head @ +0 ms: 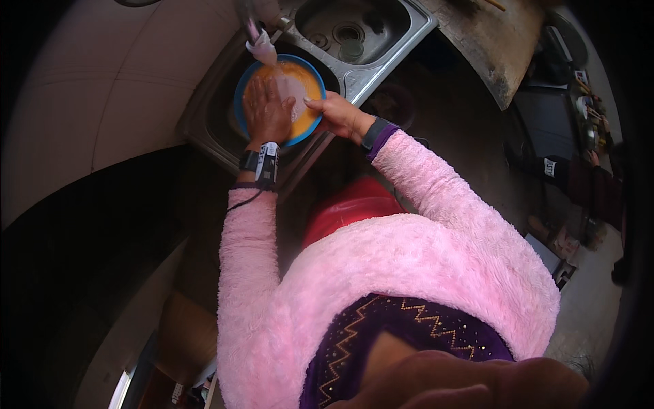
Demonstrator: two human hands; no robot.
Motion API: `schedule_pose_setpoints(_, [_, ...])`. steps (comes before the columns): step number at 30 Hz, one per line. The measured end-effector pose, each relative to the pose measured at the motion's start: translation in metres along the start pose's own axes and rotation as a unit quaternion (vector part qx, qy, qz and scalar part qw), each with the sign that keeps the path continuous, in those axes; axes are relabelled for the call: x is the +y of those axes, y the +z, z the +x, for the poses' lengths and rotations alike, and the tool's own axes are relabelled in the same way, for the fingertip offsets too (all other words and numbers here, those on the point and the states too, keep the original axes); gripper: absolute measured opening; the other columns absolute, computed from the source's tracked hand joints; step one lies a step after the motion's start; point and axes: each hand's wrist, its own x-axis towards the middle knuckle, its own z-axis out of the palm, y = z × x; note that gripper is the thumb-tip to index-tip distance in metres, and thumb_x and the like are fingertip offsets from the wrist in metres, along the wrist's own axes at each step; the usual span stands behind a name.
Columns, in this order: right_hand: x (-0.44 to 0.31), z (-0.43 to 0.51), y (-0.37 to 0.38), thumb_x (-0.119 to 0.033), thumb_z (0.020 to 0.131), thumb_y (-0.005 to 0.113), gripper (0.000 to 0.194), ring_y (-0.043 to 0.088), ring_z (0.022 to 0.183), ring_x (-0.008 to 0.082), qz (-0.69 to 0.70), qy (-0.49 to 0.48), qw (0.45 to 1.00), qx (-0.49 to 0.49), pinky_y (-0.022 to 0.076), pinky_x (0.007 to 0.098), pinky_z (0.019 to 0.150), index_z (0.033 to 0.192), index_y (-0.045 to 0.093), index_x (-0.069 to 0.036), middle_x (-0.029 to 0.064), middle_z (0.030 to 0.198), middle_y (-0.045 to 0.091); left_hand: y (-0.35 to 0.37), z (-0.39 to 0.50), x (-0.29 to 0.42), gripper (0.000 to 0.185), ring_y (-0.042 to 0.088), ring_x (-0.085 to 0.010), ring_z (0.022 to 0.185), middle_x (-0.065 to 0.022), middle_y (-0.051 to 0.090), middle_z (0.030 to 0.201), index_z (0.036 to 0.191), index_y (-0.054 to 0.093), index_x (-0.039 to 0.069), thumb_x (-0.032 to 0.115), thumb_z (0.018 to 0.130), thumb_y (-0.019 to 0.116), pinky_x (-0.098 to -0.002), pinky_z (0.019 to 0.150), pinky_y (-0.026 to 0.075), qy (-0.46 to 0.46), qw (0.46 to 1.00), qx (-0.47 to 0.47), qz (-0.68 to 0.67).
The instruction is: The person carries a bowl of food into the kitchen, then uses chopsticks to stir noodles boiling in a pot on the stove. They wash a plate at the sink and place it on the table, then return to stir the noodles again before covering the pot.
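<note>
A round bowl with a blue rim (pixel 312 69) is held over the left basin of a steel double sink (pixel 352 82). Its inside looks orange; I cannot tell whether that is its lining or its contents. Water falls into it from a tap (pixel 251 25) with a pale sleeve (pixel 263 48) on its spout, and a whitish patch shows in the bowl's middle. My left hand (pixel 269 110) lies flat in the bowl, palm down, fingers slightly apart. My right hand (pixel 341 116) grips the bowl's right rim, thumb on the inside.
The right basin (pixel 352 25) holds a drain and a small round greenish object (pixel 351 50). A worn tabletop (pixel 490 36) stands at the upper right. A red object (pixel 352 204) is below the sink. Another person (pixel 587 179) is at the far right, beside a cluttered surface.
</note>
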Motion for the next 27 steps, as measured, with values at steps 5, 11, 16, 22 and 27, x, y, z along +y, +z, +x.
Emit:
schedule_pose_setpoints(5, [0.015,0.001,0.000,-0.032,0.096,0.055,0.039,0.062,0.101,0.0284,0.066,0.011,0.997,-0.025,0.0556,0.0500,0.078,0.122,0.052,-0.004,0.0123,0.115,0.061,0.030,0.003,0.018,0.062,0.018,-0.0391,0.142,-0.0216,0.023,0.152,0.148,0.026,0.009,0.034,0.095,0.048,-0.0588,0.110,0.017,0.017,0.974,-0.176,-0.143])
schedule_pose_setpoints(11, [0.000,0.011,-0.015,-0.031,0.097,0.051,0.036,0.061,0.103,0.0311,0.061,-0.033,0.996,0.058,0.0553,0.0528,0.077,0.123,0.047,-0.006,0.0135,0.116,0.059,-0.010,-0.046,0.012,0.056,0.022,-0.0315,0.142,-0.0172,0.026,0.152,0.144,0.034,0.008,0.022,0.092,0.052,-0.0610,0.109,0.017,0.092,0.954,-0.234,-0.164])
schedule_pose_setpoints(16, [-0.001,0.005,-0.012,-0.024,0.096,0.053,0.032,0.063,0.099,0.0318,0.016,-0.009,0.999,0.047,0.0561,0.0531,0.074,0.120,0.048,-0.003,0.0147,0.113,0.060,-0.030,-0.058,-0.026,0.056,0.030,-0.0282,0.139,-0.0171,0.033,0.149,0.142,0.033,0.006,0.015,0.091,0.054,-0.0560,0.111,0.023,-0.058,0.967,-0.206,0.138])
schedule_pose_setpoints(22, [0.014,0.014,0.003,-0.006,0.089,0.055,0.029,0.065,0.094,0.0336,0.034,0.026,0.999,0.027,0.0561,0.0508,0.075,0.116,0.054,0.004,0.0181,0.109,0.061,-0.038,-0.067,-0.030,0.046,0.046,-0.0318,0.126,-0.0179,0.045,0.137,0.139,0.035,0.000,0.012,0.096,0.048,-0.0534,0.100,0.041,-0.444,0.466,0.004,-0.765])
schedule_pose_setpoints(27, [0.016,0.032,0.015,-0.005,0.087,0.056,0.028,0.066,0.092,0.0277,-0.044,0.016,0.997,0.058,0.0567,0.0440,0.075,0.114,0.056,0.002,0.0151,0.103,0.064,-0.037,-0.066,-0.033,0.043,0.061,-0.0328,0.104,-0.0218,0.054,0.123,0.127,0.046,-0.006,-0.001,0.085,0.053,-0.0475,0.083,0.055,-0.453,0.482,-0.015,-0.750])
